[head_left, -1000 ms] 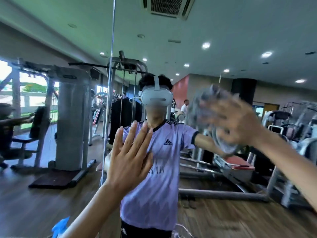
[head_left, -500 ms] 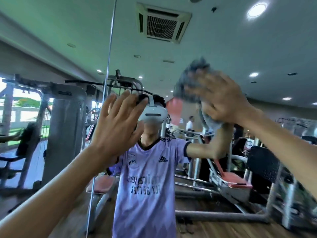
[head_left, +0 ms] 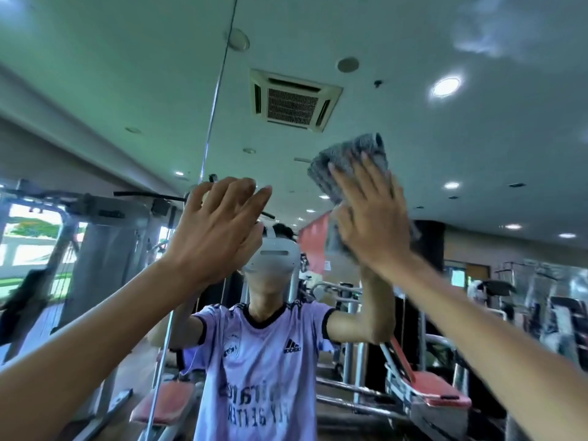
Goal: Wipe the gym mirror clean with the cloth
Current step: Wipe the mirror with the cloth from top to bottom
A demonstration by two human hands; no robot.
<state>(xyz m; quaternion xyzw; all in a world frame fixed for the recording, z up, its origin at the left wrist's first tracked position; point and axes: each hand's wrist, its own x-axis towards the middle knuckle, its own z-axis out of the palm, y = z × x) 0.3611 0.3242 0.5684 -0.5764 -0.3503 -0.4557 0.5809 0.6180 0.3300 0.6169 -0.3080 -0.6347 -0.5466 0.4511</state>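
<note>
Two hands are raised to the smooth, glossy mirror [head_left: 445, 148]. The right hand [head_left: 374, 221] presses a nubby grey cloth [head_left: 348, 155], bunched and roughly rectangular, flat against the glass, fingers straight; the left hand [head_left: 216, 230] spreads wide, holding nothing.

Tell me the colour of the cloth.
Grey, with a speckled texture: the cloth under the right hand, head view.
</note>
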